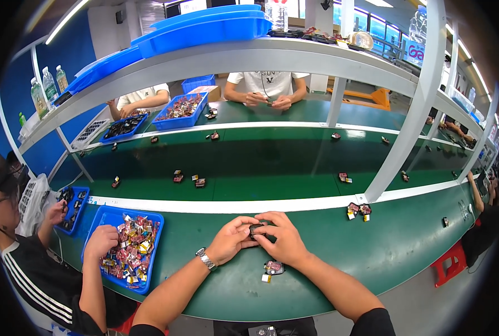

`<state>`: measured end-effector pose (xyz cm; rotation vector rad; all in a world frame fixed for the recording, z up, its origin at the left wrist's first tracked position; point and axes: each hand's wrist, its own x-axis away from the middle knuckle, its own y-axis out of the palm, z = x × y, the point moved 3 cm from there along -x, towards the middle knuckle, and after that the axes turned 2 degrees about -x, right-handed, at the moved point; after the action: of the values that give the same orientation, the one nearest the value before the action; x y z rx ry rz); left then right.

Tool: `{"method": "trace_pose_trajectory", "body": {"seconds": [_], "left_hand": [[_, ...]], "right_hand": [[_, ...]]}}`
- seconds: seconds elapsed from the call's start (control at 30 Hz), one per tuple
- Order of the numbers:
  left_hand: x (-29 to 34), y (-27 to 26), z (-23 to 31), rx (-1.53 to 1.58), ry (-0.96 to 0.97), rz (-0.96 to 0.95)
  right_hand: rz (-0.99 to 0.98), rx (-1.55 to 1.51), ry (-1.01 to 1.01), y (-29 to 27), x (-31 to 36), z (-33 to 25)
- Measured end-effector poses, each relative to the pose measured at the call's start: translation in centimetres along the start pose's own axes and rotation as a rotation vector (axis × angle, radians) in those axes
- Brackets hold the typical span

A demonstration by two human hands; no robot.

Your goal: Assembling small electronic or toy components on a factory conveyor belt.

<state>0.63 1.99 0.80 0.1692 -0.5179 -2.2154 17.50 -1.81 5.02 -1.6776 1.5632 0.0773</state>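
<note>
Over the green bench, my left hand [230,242] and my right hand [283,239] come together around a small black plastic housing [256,230]. Fingers of both hands grip it from either side, and they hide much of it. A silver watch sits on my left wrist. Just below my right hand, a black housing with a reddish circuit board [273,267] lies on the bench, a small white-and-yellow part attached at its lower side. To the right, beyond my hands, lie two similar assemblies [358,210] close together.
A blue tray [159,224] of reddish boards stands at left, a co-worker's hand [101,241] in it. A smaller blue tray [83,208] of black parts is beside it. A white shelf post [409,106] rises at right. Assemblies dot the green belt [249,185]; people sit opposite.
</note>
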Motion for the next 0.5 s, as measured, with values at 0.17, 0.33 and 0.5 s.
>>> {"method": "trace_pose_trajectory", "body": {"seconds": [0.17, 0.33, 0.5], "left_hand": [[0.05, 0.23, 0.05, 0.010, 0.012, 0.008], [-0.15, 0.15, 0.09, 0.024, 0.014, 0.016], [-0.14, 0.04, -0.14, 0.042, 0.026, -0.005]], "right_hand": [[0.004, 0.031, -0.012, 0.24, -0.02, -0.21], [0.044, 0.057, -0.015, 0.28, -0.01, 0.03], [0.029, -0.012, 0.032, 0.53, 0.21, 0.53]]}}
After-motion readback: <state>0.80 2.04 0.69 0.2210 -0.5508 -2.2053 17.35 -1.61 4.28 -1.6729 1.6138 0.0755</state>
